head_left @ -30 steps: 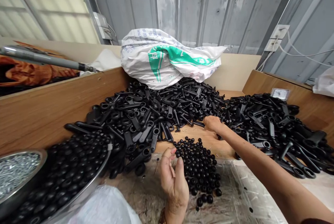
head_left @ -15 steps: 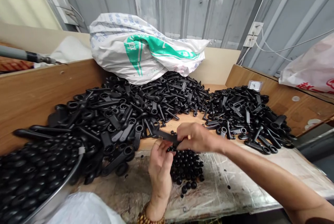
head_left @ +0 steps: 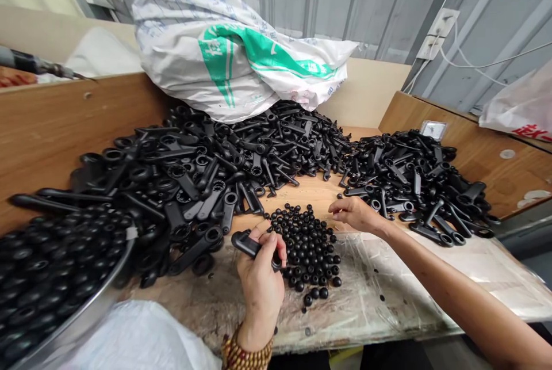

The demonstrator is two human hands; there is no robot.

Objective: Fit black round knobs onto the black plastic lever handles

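My left hand (head_left: 262,278), with a beaded bracelet at the wrist, is closed around a black handle (head_left: 246,243) just left of the small black balls (head_left: 308,246). My right hand (head_left: 353,213) hovers at the right edge of those balls, palm down; its fingers are bent close together, and whether anything is between them cannot be made out. A large pile of black handles (head_left: 215,168) lies behind and left of my hands. Another pile of black handles (head_left: 401,171) sits behind my right hand.
A metal bowl (head_left: 97,301) full of black balls stands at the lower left. A white and green sack (head_left: 245,59) rests on the back of the large pile. Wooden boards (head_left: 64,122) edge the table. A power tool (head_left: 34,62) lies at the upper left.
My hands have moved apart. The right one has gone rightward from the handle, which stays in my left hand, now lower and tilted differently. The view has shifted slightly, showing more balls.
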